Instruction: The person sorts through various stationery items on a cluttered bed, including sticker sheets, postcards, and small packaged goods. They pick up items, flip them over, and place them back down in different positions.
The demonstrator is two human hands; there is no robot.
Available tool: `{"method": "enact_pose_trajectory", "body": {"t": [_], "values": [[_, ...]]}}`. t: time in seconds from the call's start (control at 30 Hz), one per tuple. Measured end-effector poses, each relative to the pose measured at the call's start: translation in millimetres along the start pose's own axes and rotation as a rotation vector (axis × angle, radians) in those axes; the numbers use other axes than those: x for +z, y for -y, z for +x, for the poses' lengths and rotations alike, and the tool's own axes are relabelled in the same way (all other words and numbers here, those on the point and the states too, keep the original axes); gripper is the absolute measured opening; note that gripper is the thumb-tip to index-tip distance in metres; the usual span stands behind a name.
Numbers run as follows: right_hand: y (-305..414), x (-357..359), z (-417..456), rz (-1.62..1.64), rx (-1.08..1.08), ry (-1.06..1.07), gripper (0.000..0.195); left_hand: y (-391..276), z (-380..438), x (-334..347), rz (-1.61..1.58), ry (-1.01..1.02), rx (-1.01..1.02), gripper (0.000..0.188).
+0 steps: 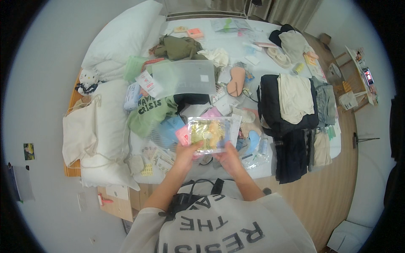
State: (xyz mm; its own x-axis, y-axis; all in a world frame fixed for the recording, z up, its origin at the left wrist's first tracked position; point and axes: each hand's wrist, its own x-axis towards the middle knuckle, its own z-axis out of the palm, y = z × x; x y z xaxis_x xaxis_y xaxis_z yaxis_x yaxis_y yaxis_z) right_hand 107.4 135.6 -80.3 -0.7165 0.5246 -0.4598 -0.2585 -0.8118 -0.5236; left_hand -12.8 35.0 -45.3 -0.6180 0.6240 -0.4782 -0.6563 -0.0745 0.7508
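A clear plastic pouch with yellow and gold contents is held level above the bed's near side. My left hand grips its lower left corner, and my right hand has the lower right. What exactly lies inside the pouch is blurred by glare. Just left of it shows a pink packet, partly covered; whether my left hand touches it I cannot tell. A white printed sheet sticks out on the right. Under and around my hands lie a blue packet and a light-blue curved item.
Behind the pouch lie a green printed garment, a translucent plastic case and a peach eye mask. Folded clothes are stacked at right. White pillows and a canvas bag rest at left. A black-handled bag stands against my front.
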Motion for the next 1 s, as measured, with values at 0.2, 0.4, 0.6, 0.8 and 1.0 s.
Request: {"method": "enact_pose_trajectory", "body": {"t": [0.2, 0.4, 0.6, 0.8, 1.0], "values": [[12.1, 25.4, -6.5, 0.069, -0.049, -0.059, 0.034, -17.1, -8.8, 15.8, -0.126, 0.071, -0.023, 0.03], [62.2, 25.6, -10.5, 0.029, -0.245, -0.145, 0.032, -22.2, -5.6, 14.8, -0.248, 0.1, 0.049, 0.032], [91.2, 14.2, -22.9, 0.185, -0.342, -0.124, 0.032, -29.0, -10.1, 15.4, -0.266, 0.114, 0.137, 0.028], [88.3, 25.1, -29.0, 0.066, -0.387, -0.099, 0.031, -24.5, -7.9, 15.1, -0.253, 0.14, 0.209, 0.028], [88.4, 36.9, -32.3, 0.011, -0.366, -0.049, 0.032, -27.3, -13.7, 16.0, -0.229, 0.122, 0.264, 0.027]]}}
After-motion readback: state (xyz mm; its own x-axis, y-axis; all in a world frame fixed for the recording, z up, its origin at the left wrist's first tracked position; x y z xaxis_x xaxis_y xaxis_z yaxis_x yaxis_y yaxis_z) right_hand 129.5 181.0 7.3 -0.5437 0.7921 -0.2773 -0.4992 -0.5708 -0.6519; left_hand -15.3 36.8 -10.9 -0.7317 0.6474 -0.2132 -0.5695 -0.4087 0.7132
